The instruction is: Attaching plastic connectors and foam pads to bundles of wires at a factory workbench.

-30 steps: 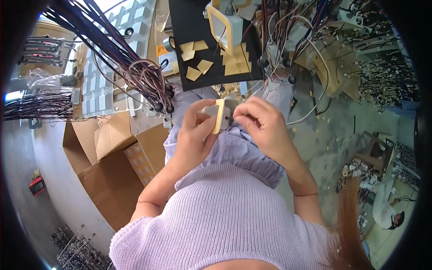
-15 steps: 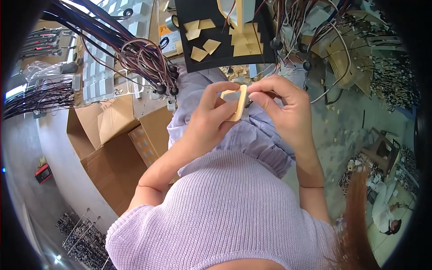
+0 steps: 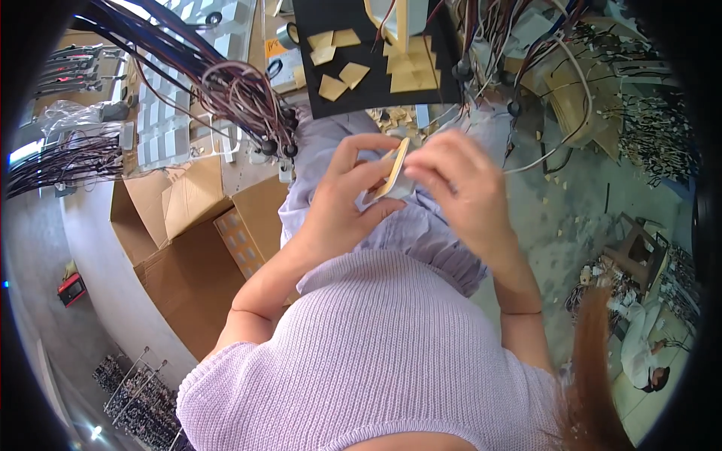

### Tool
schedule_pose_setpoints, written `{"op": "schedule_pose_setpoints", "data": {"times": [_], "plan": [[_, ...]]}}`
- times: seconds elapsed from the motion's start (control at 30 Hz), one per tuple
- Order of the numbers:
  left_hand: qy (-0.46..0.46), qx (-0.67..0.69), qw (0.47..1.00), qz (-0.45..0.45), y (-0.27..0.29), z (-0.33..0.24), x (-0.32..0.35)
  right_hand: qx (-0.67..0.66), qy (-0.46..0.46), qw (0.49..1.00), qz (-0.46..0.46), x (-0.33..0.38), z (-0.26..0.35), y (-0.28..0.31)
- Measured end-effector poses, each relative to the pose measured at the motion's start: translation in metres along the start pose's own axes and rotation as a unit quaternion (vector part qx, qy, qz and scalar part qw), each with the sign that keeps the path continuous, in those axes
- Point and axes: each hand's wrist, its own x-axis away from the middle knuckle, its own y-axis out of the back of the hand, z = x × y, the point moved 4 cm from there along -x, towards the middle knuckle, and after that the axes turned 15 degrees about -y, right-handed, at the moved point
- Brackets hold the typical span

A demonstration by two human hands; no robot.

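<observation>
Above my lap, my left hand (image 3: 335, 199) grips a small flat piece with a yellow face and pale rim (image 3: 397, 167), fingers on its upper side and thumb underneath. The piece is tilted, nearly edge-on. At its right side is my right hand (image 3: 465, 184), fingers curled and thumb toward the index finger. Motion smears the right fingertips, and I cannot make out whether anything is between them. Ahead lies a black board (image 3: 350, 107) carrying several loose yellow squares (image 3: 353, 74) and an overlapping stack of yellow pieces (image 3: 414, 71).
Bundled wires (image 3: 244, 101) hang at the left beside a sheet of pale blocks (image 3: 162, 135). More wires (image 3: 481, 45) hang at the upper right. An open cardboard box (image 3: 192, 278) stands left of me. Scraps lie on the right-hand floor (image 3: 549, 225); a person (image 3: 643, 349) is far right.
My left hand has tilted the piece over, showing its yellow face more edge-on. My right hand has moved slightly left and down along its edge, now blurred.
</observation>
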Motion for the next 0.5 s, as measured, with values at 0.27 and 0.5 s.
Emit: {"op": "schedule_pose_setpoints", "data": {"times": [0.27,0.5], "plan": [[0.031,0.129,0.987,0.090,-0.001,0.004,0.015,0.009,-0.058,0.997,0.054,0.018,-0.012,0.004],[0.131,0.082,0.988,0.028,-0.004,0.028,0.021,0.004,-0.029,1.000,-0.004,0.031,-0.020,-0.024]]}}
